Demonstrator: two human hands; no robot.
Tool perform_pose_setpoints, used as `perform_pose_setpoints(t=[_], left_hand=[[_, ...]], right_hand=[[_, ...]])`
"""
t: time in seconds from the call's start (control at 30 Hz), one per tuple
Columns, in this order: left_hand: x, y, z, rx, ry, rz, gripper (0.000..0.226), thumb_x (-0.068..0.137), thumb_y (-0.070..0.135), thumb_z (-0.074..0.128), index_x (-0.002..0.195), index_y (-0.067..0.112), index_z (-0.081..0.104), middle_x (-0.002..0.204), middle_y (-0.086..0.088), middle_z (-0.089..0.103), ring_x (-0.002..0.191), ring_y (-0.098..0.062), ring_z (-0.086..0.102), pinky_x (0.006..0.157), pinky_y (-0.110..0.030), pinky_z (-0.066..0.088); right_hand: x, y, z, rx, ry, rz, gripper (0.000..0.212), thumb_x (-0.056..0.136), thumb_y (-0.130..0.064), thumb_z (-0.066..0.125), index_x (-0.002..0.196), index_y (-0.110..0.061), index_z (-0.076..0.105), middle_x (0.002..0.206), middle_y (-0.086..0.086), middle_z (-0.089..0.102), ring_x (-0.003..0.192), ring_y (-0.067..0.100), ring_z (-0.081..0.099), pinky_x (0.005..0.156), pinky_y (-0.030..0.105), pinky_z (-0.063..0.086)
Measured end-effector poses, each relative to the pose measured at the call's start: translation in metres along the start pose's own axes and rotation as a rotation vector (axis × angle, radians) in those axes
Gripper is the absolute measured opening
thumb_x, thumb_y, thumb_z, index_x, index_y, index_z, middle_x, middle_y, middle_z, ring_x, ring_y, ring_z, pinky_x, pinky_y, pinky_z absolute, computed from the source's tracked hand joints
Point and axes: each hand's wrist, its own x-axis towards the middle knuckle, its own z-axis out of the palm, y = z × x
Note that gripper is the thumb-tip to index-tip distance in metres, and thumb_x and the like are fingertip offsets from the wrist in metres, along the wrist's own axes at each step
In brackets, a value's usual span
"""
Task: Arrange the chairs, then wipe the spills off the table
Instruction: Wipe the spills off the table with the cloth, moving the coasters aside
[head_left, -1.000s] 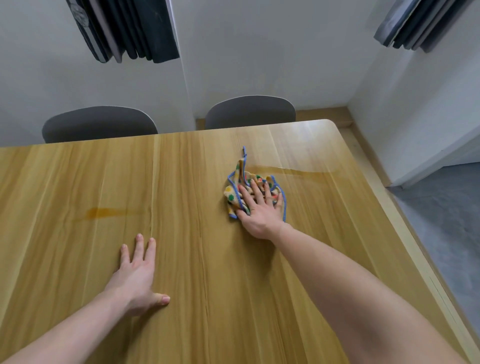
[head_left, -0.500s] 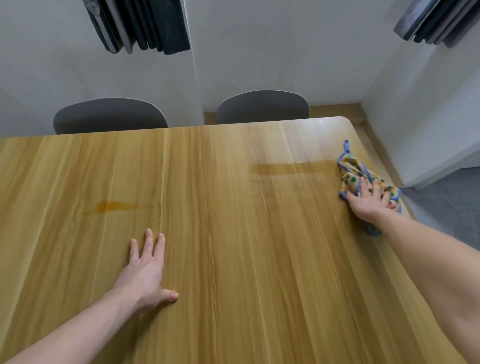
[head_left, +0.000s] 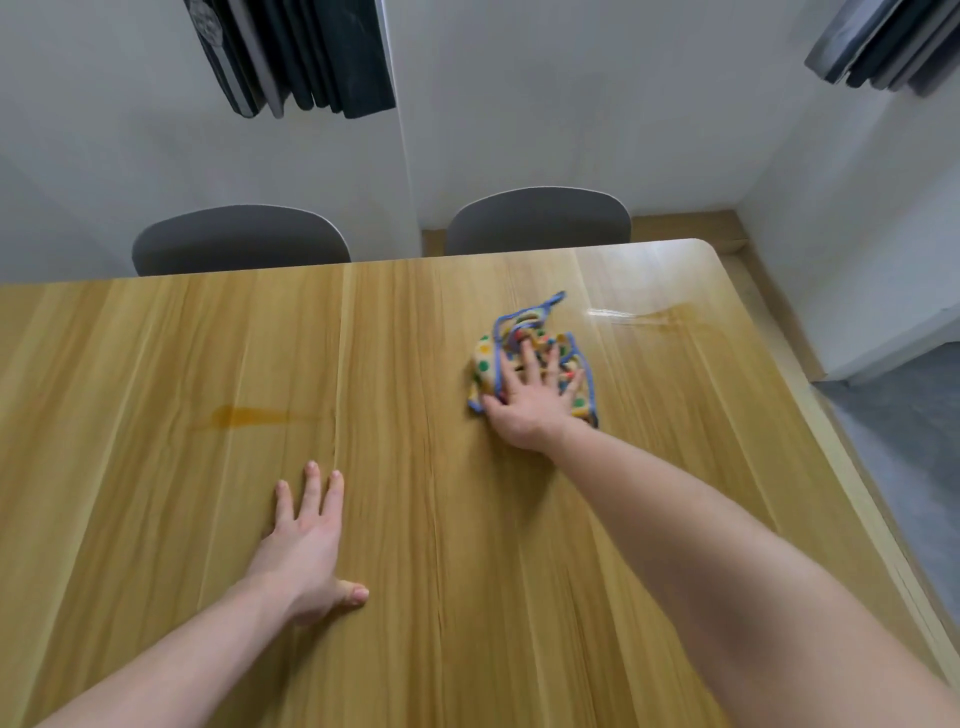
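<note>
Right hand, fingers spread flat and pressing the crumpled polka-dot, blue-edged cloth toward the desk's far right corner, should sweep over the wet streak with even pressure, while left hand rests flat, released, bracing.

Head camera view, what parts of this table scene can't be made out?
- Two chairs: only backrests show; the table hides seats and legs.
- Cloth: middle covered by the right hand, edges motion-blurred.
- Dark hanging items: tops cut off by the upper frame edge.
- Table's left end: cut off by the frame.
</note>
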Motion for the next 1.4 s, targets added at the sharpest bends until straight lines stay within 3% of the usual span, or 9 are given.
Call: perform_pose_setpoints(t=[0.13, 0.27, 0.43, 0.63, 0.87, 1.07, 1.27, 1.4], left_hand=[[0.000, 0.000, 0.000, -0.007, 0.001, -0.001, 0.146, 0.070, 0.068, 0.077, 0.153, 0.016, -0.031, 0.157, -0.009, -0.040, 0.150, -0.041, -0.021, 0.122, -0.048, 0.022], [0.001, -0.001, 0.001, -0.012, 0.007, 0.003, 0.146, 0.069, 0.067, 0.077, 0.153, 0.017, -0.030, 0.157, -0.009, -0.040, 0.150, -0.041, -0.021, 0.122, -0.049, 0.021], [0.001, -0.003, 0.002, -0.024, 0.019, 0.002, 0.146, 0.068, 0.067, 0.078, 0.154, 0.017, -0.029, 0.157, -0.007, -0.040, 0.150, -0.040, -0.021, 0.123, -0.049, 0.021], [0.003, -0.003, 0.004, -0.025, 0.032, -0.004, 0.145, 0.069, 0.066, 0.079, 0.155, 0.017, -0.027, 0.159, -0.008, -0.039, 0.150, -0.041, -0.021, 0.124, -0.050, 0.020], [0.004, -0.002, 0.006, -0.022, 0.043, -0.004, 0.144, 0.070, 0.063, 0.080, 0.156, 0.015, -0.026, 0.159, -0.009, -0.038, 0.150, -0.042, -0.021, 0.124, -0.050, 0.021], [0.005, -0.003, 0.007, -0.008, 0.056, -0.006, 0.145, 0.070, 0.064, 0.080, 0.156, 0.014, -0.025, 0.160, -0.011, -0.037, 0.151, -0.044, -0.019, 0.124, -0.050, 0.021], [0.003, -0.002, 0.007, -0.002, 0.076, -0.010, 0.145, 0.069, 0.064, 0.080, 0.156, 0.013, -0.024, 0.161, -0.012, -0.034, 0.151, -0.044, -0.017, 0.124, -0.050, 0.021], [0.004, -0.002, 0.007, -0.002, 0.089, -0.012, 0.146, 0.068, 0.064, 0.081, 0.156, 0.013, -0.022, 0.162, -0.012, -0.032, 0.152, -0.045, -0.015, 0.124, -0.051, 0.020]], right_hand=[[-0.020, -0.006, 0.016, -0.002, 0.004, -0.153, 0.075, 0.096, -0.068, 0.026, 0.160, -0.047, -0.008, 0.167, -0.012, -0.027, 0.149, 0.025, -0.037, 0.116, 0.064, -0.024], [-0.030, 0.028, 0.016, 0.019, 0.056, -0.144, 0.074, 0.096, -0.067, 0.032, 0.160, -0.050, -0.003, 0.168, -0.018, -0.019, 0.152, 0.017, -0.032, 0.119, 0.058, -0.022], [-0.035, 0.086, 0.004, 0.036, 0.090, 0.009, 0.073, 0.097, -0.065, 0.034, 0.159, -0.052, -0.003, 0.168, -0.017, -0.019, 0.154, 0.018, -0.028, 0.121, 0.057, -0.018], [-0.047, 0.173, -0.011, 0.088, 0.109, 0.341, 0.073, 0.098, -0.070, 0.030, 0.159, -0.050, -0.005, 0.168, -0.015, -0.023, 0.155, 0.020, -0.025, 0.122, 0.059, -0.012], [-0.048, 0.163, -0.008, 0.103, 0.112, 0.503, 0.077, 0.098, -0.072, 0.022, 0.161, -0.042, -0.011, 0.167, -0.009, -0.028, 0.154, 0.030, -0.024, 0.120, 0.066, -0.011], [-0.048, 0.115, 0.009, 0.014, 0.072, 0.370, 0.082, 0.096, -0.073, 0.022, 0.162, -0.037, -0.009, 0.167, -0.004, -0.030, 0.152, 0.035, -0.028, 0.119, 0.067, -0.012], [-0.052, 0.032, 0.031, -0.056, 0.038, 0.064, 0.081, 0.096, -0.072, 0.019, 0.161, -0.035, -0.013, 0.164, -0.003, -0.036, 0.147, 0.036, -0.038, 0.114, 0.068, -0.022], [-0.060, -0.026, 0.048, -0.049, 0.004, -0.092, 0.079, 0.097, -0.067, 0.022, 0.161, -0.037, -0.014, 0.165, -0.002, -0.034, 0.146, 0.035, -0.041, 0.114, 0.068, -0.021]])
